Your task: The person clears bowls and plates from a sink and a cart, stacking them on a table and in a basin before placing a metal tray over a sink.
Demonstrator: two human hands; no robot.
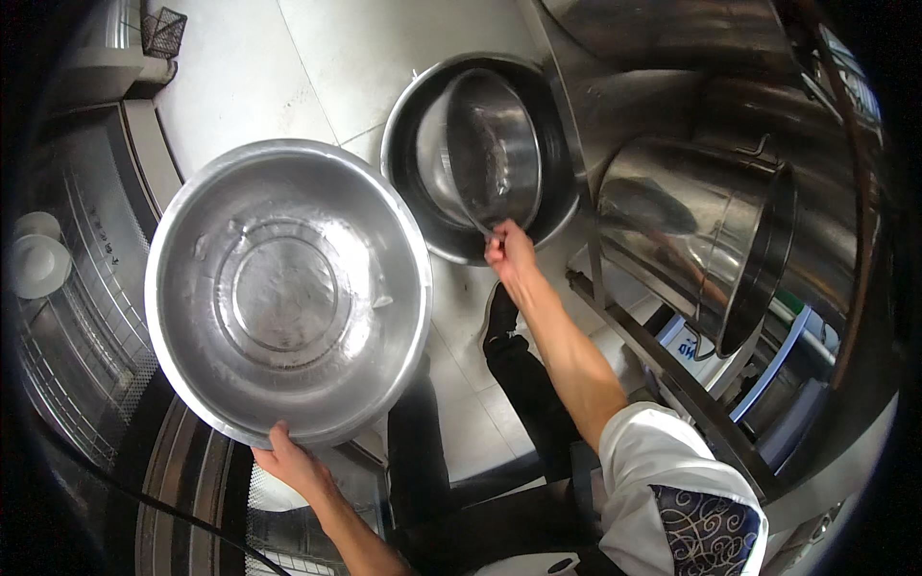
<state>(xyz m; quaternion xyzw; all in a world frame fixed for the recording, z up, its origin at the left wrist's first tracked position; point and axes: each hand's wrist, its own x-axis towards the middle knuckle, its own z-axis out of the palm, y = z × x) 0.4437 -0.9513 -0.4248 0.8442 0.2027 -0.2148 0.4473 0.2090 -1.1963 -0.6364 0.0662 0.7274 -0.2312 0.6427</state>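
My left hand (295, 461) grips the near rim of a large, wide stainless steel basin (288, 288), thumb over the edge, its inside turned up towards me. With my right hand (511, 252) I hold the rim of a smaller metal bowl (497, 151), which is tilted and lies within the outline of a deep round metal pot or tub (403, 122) on the tiled floor. Whether the bowl touches the tub's inside I cannot tell. The large basin overlaps the tub's left side in the picture.
A big steel pot (670, 209) with handles lies on its side on a metal shelf (677, 403) at right. Glass-fronted racks at left hold white dishes (42, 266). A black wire basket (164, 32) is at the upper left. My shoe (500, 313) is just below the tub.
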